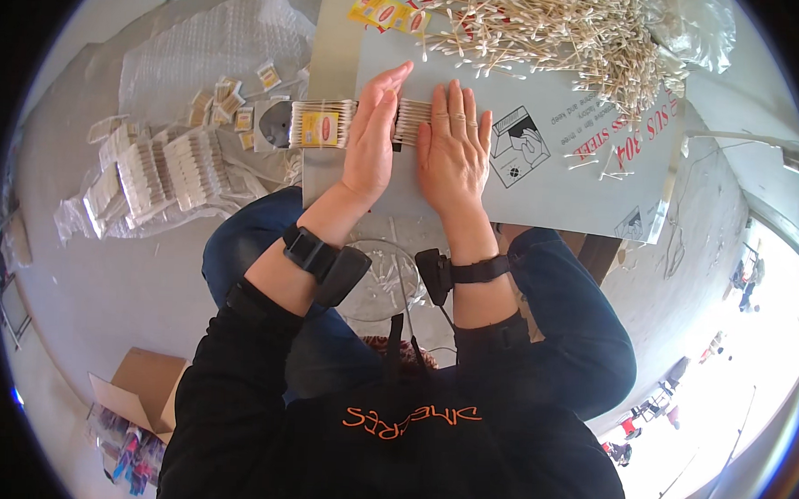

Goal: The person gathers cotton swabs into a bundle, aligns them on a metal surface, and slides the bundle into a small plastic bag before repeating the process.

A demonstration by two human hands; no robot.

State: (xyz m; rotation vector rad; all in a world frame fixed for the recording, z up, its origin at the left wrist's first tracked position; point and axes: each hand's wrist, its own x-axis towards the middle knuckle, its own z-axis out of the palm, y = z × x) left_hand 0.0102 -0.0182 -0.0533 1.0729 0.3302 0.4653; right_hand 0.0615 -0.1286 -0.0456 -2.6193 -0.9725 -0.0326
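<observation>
Both hands are down flat on a grey cardboard sheet (542,188) across the lap, squaring up a row of cotton swabs (329,124) near its left edge. The left hand (371,134) stands on edge, fingers straight, pressed against the row, while the right hand (456,150) lies palm-down with open fingers on the row's right end, so neither hand is really clenched around anything. A loose swab pile (557,35) sits farther up the sheet, and bagged swab packs (160,175) lie on the floor to the left.

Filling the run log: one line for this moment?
left hand: edge against row of wooden cotton swabs | right hand: flat on swabs | grey cardboard sheet beneath
</observation>
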